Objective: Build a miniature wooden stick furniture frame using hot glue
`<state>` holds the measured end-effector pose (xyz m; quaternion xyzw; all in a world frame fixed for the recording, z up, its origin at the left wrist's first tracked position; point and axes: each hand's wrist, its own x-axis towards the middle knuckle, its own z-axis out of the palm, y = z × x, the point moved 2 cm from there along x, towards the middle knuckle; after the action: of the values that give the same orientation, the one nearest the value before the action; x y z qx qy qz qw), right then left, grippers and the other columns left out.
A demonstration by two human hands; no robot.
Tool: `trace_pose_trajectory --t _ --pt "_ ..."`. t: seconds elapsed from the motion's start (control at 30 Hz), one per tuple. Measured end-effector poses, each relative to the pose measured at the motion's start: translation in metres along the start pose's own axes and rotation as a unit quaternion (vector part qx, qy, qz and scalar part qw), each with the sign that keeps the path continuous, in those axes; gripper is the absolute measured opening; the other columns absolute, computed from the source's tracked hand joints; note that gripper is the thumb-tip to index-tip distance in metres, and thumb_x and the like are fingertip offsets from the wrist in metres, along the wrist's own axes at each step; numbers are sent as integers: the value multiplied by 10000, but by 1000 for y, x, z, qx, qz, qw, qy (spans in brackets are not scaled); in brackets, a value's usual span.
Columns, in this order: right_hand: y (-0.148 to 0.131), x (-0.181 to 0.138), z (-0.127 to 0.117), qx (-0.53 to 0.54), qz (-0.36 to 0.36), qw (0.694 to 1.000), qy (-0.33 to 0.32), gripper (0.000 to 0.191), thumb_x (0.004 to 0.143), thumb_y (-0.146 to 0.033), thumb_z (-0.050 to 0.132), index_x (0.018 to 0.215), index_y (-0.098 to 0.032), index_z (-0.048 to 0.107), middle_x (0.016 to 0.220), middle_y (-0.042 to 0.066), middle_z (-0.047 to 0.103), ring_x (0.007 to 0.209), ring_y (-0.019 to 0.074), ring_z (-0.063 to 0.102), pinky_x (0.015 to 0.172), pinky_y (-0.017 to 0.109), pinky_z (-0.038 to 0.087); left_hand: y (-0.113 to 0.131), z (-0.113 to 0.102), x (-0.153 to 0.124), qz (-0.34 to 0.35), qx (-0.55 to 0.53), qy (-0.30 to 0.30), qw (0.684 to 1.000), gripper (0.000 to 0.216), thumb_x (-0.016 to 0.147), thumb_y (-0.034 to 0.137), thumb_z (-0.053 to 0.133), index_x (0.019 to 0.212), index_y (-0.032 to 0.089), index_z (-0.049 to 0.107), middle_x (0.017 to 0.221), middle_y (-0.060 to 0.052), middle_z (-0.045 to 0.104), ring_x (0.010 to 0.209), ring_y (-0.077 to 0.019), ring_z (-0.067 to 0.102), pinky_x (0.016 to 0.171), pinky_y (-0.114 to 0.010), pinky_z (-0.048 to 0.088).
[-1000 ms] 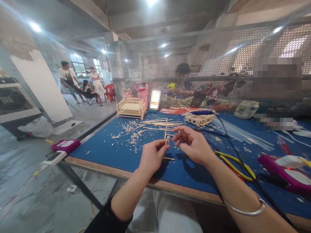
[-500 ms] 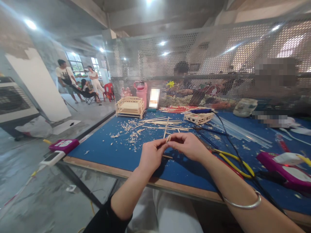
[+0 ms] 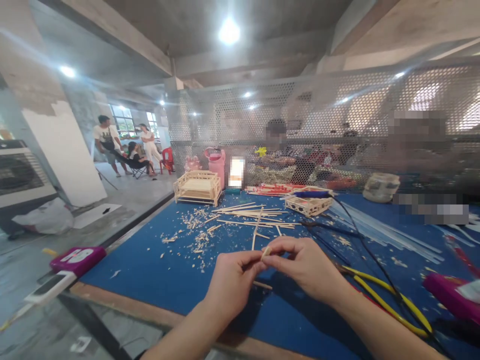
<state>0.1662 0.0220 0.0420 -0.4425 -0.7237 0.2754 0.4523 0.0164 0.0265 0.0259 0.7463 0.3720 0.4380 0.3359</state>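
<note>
Above the front of the table, my left hand (image 3: 231,280) and my right hand (image 3: 309,267) meet at the fingertips. Both pinch a short, pale wooden piece (image 3: 266,251), partly covered by the fingers. Just beyond them a thin wooden stick (image 3: 257,225) lies on the blue tabletop (image 3: 150,270), with shorter sticks beside it. Below my fingers another short stick (image 3: 262,285) shows. Farther back is a loose bundle of thin wooden sticks (image 3: 251,212), with wood chips (image 3: 198,230) scattered to its left.
A miniature wooden bench (image 3: 198,187) stands at the back left, near a pink container (image 3: 216,167). A blue-handled tool (image 3: 311,194) rests on a small wooden frame (image 3: 309,205). Yellow-handled pliers (image 3: 393,295) lie right of my right hand, under a black cable. Perforated mesh (image 3: 318,125) borders the back.
The camera view has tilted up, so the table and hands sit lower in the picture. My hands stay together on the small wooden piece, which is now turned slightly.
</note>
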Motion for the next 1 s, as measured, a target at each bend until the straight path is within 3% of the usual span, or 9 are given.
trace_pose_trajectory --t 0.27,0.4,0.57,0.77,1.0 --pt "-19 8 -19 73 29 996 40 123 704 -298 644 654 -196 692 697 24 711 669 160 644 658 272 519 21 -9 26 19 -41 -65 997 173 783 185 593 837 230 751 794 -3 744 681 -144 655 659 -222 508" --pt "-20 8 -27 68 17 994 79 126 716 -295 632 701 -185 692 709 34 714 667 161 653 641 264 531 21 -7 37 56 -33 -69 995 169 804 244 595 891 229 740 803 -21 736 671 -135 631 647 -223 496" --pt "-14 2 -29 -56 -19 992 112 162 795 -286 566 714 -200 677 626 4 674 549 128 604 494 206 479 8 -7 46 30 -27 -64 997 210 789 291 606 932 175 706 660 -24 669 568 -119 568 522 -201 459" --pt "-6 -7 -22 -185 -141 961 151 210 872 -228 506 919 -263 708 763 19 712 676 144 662 583 212 511 0 -7 39 10 -72 -98 993 208 826 305 572 928 168 690 737 -52 679 593 -120 602 555 -211 495" --pt "0 -9 -19 -219 -148 952 153 187 861 -207 545 942 -266 703 715 -1 696 610 119 637 548 202 492 -5 -6 36 -5 -81 -112 990 217 823 265 583 1004 180 667 723 -39 682 612 -124 630 571 -204 510"
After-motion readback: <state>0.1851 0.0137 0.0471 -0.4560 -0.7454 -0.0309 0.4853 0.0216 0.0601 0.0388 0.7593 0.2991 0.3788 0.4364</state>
